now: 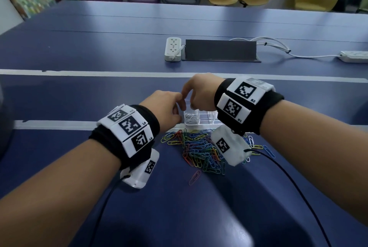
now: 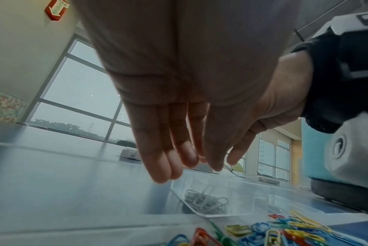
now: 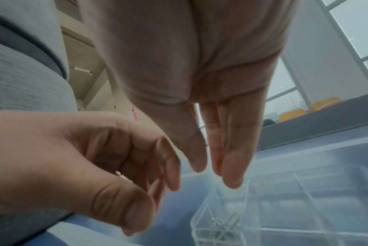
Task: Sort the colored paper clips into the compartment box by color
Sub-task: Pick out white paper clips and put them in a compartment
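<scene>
I judge a drop just finished: both hands hover above the compartment box at frame centre. My left hand is loosely curled, my right hand relaxed, each grip holding nothing I can see. White clips fill its leftmost cell; the others look bare. The colored paper clips lie just below, so next comes picking one color.

dim window daylight, soft shadows, blurred wrist views

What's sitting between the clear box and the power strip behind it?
Only bare blue table with a white stripe, head view, between the box and power strip.
</scene>
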Motion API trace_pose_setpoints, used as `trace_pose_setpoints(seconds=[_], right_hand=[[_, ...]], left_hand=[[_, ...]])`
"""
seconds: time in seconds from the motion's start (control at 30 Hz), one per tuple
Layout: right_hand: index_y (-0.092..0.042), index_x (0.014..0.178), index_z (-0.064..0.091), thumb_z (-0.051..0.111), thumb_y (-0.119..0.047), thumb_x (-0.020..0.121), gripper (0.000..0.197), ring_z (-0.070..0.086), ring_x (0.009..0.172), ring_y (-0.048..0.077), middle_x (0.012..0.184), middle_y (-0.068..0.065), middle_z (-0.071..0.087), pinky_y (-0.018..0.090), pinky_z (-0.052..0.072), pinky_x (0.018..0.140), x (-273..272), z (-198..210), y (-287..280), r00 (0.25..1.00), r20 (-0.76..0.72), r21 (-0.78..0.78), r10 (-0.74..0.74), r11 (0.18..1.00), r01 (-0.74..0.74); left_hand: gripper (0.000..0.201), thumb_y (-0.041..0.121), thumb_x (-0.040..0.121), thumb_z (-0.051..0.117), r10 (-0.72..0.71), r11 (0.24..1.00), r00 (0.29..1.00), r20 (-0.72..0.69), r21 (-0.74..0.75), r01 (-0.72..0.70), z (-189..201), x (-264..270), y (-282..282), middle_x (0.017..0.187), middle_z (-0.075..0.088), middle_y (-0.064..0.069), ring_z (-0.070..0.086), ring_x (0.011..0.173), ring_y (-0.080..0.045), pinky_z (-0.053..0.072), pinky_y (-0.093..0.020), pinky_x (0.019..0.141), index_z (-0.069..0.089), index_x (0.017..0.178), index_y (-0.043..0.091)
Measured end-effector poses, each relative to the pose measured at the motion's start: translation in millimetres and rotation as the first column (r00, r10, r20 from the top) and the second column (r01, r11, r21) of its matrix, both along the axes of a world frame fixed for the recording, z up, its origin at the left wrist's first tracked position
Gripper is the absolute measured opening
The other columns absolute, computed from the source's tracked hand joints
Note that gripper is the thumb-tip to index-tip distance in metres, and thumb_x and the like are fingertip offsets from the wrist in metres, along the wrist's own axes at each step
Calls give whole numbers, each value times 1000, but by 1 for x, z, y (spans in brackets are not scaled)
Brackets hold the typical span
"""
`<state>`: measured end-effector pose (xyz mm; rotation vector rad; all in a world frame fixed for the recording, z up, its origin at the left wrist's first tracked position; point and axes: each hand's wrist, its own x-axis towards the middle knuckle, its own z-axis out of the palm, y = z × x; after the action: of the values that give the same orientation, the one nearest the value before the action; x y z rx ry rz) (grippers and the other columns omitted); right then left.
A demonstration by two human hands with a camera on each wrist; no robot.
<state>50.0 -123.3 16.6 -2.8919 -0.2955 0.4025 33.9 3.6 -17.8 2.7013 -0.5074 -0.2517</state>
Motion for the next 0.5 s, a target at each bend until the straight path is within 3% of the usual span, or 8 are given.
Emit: trace_pose_setpoints(seconds=[0.07,0.17,0.23,0.33,0.5], right_hand=[[-20,110,68,53,-3,86,33,56,78,15,82,-4,58,22,44,72,-6,1,-8,999,32,-3,4,1000,-4],[-15,100,72,55,-4,87,24,55,59,8,81,-4,64,22,46,71,-20,2,-27,1000,21,-19,3,1000,-2],[-14,91,74,59,-7,85,17,51,44,1,66,-7,61,21,47,67,-29,-1,-42,1000,-10,-42,-17,999,17],[-14,84,75,62,-10,81,14,55,53,7,61,-6,61,20,47,65,-43,-9,-62,997,-68,-117,-28,993,20],[-21,92,72,72,-19,73,19,56,75,16,73,-7,60,26,51,77,-57,-27,-83,985,-171,-208,-22,978,-14]], left_hand=[[16,20,83,62,-51,998,999,12,28,51,1,-4,-3,81,60,6,55,79,-12,40,-19,73,68,97,20],[15,23,84,63,-161,984,987,-22,71,162,1,-9,-11,82,63,5,54,76,-9,43,-20,73,73,94,19],[16,22,85,62,-213,971,976,-49,98,217,-1,-11,-19,83,67,3,54,76,-8,43,-20,72,74,95,19],[18,24,86,60,-274,951,959,-68,130,281,-4,-13,-30,93,73,1,55,75,-8,42,-19,71,74,98,20],[28,31,84,64,-304,918,944,-126,225,326,-10,-12,-42,104,69,-1,57,85,-15,51,-29,84,67,111,23]])
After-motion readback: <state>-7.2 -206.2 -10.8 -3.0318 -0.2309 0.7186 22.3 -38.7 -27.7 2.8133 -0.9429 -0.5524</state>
